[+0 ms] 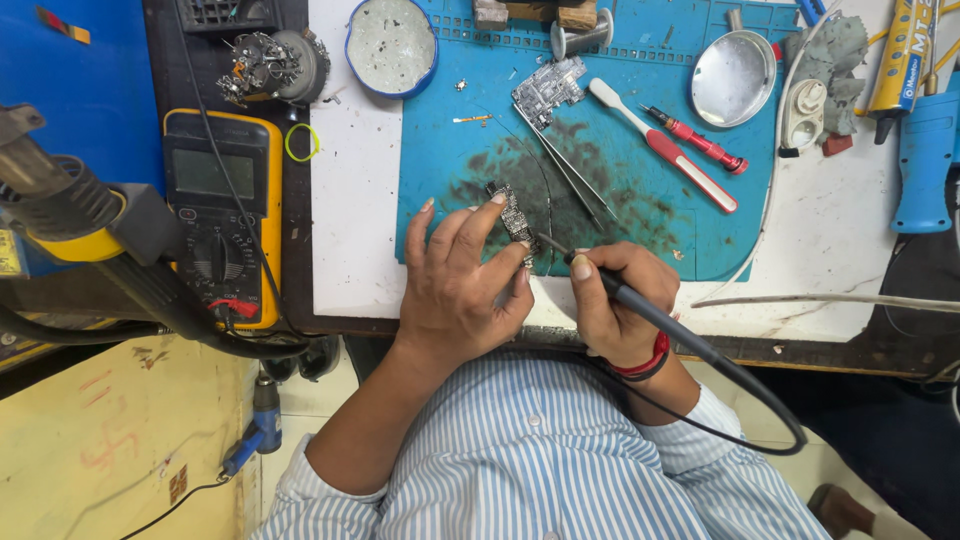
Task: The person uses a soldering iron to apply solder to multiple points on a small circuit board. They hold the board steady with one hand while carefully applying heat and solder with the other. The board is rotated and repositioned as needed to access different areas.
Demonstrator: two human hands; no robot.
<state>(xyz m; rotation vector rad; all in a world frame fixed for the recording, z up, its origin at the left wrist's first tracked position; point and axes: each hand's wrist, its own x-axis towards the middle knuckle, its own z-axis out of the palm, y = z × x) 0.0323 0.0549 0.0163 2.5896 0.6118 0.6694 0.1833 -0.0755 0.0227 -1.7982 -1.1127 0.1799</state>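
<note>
My left hand (462, 280) pinches a small narrow circuit board (514, 215) between thumb and fingers, just above the stained blue work mat (640, 150). My right hand (612, 300) grips a black soldering iron (640, 305) like a pen, its thin tip touching the lower end of the board. The iron's black cable loops back past my right wrist, which wears a red band. Both forearms are in blue-striped sleeves.
On the mat lie tweezers (575, 175), a second circuit board (548, 90), a white-and-red toothbrush (665, 145), a red screwdriver (695, 140), a round metal dish (733, 78). A yellow multimeter (222, 215) and hot-air handle (70, 215) stand left. Blue tool (925, 160) at right.
</note>
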